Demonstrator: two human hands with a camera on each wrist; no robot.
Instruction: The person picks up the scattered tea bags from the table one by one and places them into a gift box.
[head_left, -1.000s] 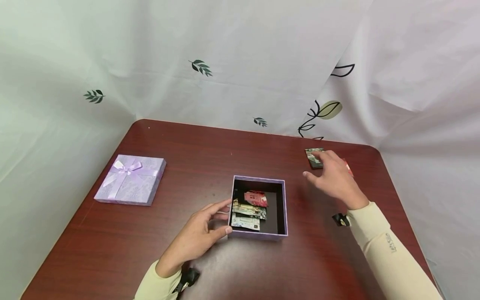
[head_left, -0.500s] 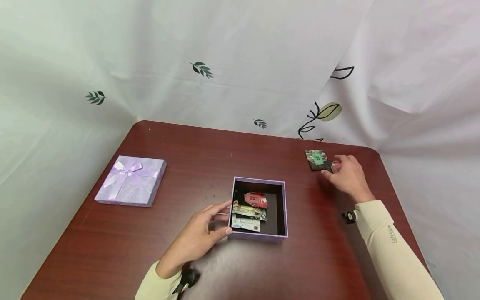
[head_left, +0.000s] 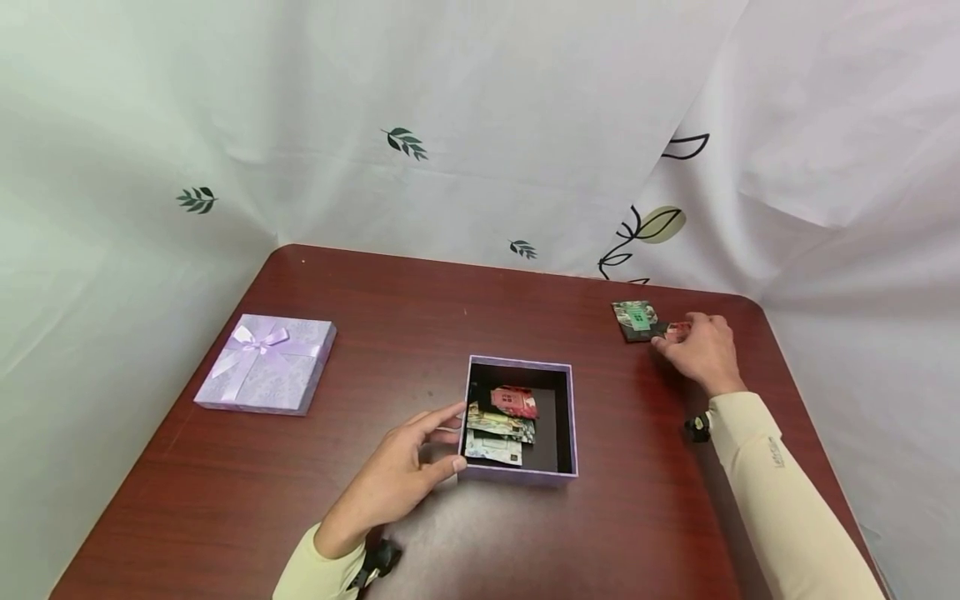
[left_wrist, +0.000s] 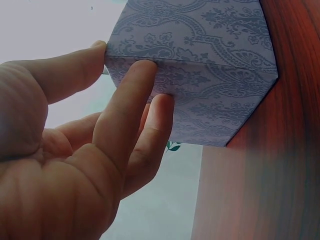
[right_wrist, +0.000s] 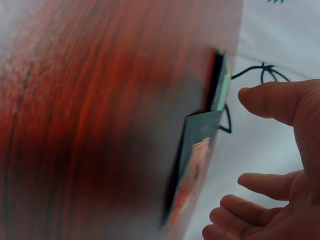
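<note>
A lavender patterned box (head_left: 525, 476) stands uncovered near the middle of the table in the head view. Inside, at its left, lie overlapping sachets: a red one (head_left: 514, 402), a yellowish one (head_left: 498, 423) and a white one (head_left: 492, 450). My left hand (head_left: 405, 475) rests its fingertips on the box's left side, the thumb at the near corner. My right hand (head_left: 705, 354) hovers over a black-and-red sachet (right_wrist: 192, 167) at the table's far right, thumb and fingers spread apart in the right wrist view. Beside it lies a black-and-green sachet (head_left: 636, 321), partly overlapping.
A lavender lid (head_left: 266, 367) with a ribbon bow lies at the left of the dark red table (head_left: 390, 308). A white cloth (head_left: 465, 108) with leaf prints hangs behind the table's far edge and along both sides.
My right hand has moved right, from over the green sachet to the red one, uncovering the green. My left hand and the box have stayed in place.
</note>
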